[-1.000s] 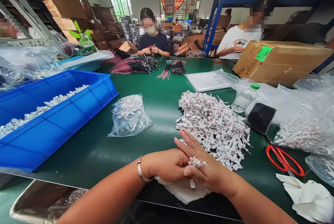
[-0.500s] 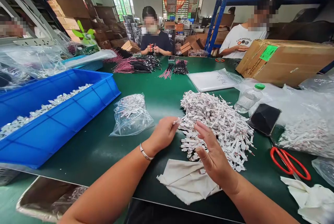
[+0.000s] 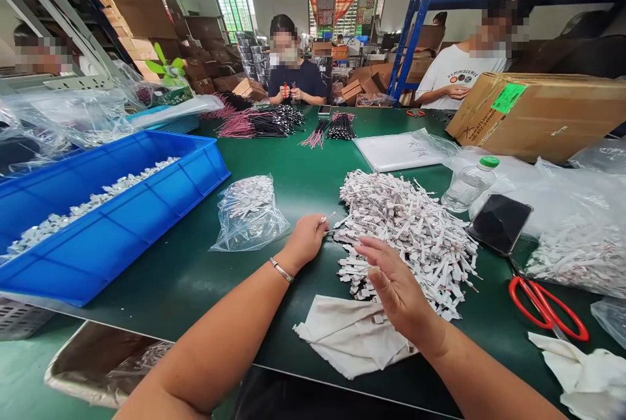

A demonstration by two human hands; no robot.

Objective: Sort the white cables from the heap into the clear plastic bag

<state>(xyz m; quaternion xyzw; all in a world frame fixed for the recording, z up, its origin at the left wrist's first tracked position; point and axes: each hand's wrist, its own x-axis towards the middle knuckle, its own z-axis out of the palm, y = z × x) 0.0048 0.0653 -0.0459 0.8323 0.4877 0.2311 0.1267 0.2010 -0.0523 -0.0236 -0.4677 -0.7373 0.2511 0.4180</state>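
A heap of small white strip-like pieces (image 3: 411, 231), some with metal-looking ends, lies on the green table. At its left edge my left hand (image 3: 308, 240) is closed, with a few thin white pieces poking out past the fingertips. My right hand (image 3: 396, 283) hovers at the near side of the heap, its fingers stretched out and holding nothing. Below that hand is a crumpled cream cloth (image 3: 342, 335) with a few small pieces on it. A clear plastic bag (image 3: 249, 214) of similar white pieces rests left of my left hand.
A long blue bin (image 3: 161, 201) with white parts stands at the left. On the right are red-handled scissors (image 3: 548, 306), a black phone (image 3: 499, 223), a bottle (image 3: 469, 184) and a carton (image 3: 542, 113). Co-workers sit across the table behind black-and-pink cable bundles (image 3: 264, 121).
My left hand has shifted slightly, and the white pieces in it now stick out more separately. My right hand has moved a little, its fingers still stretched. The camera view has shifted slightly.
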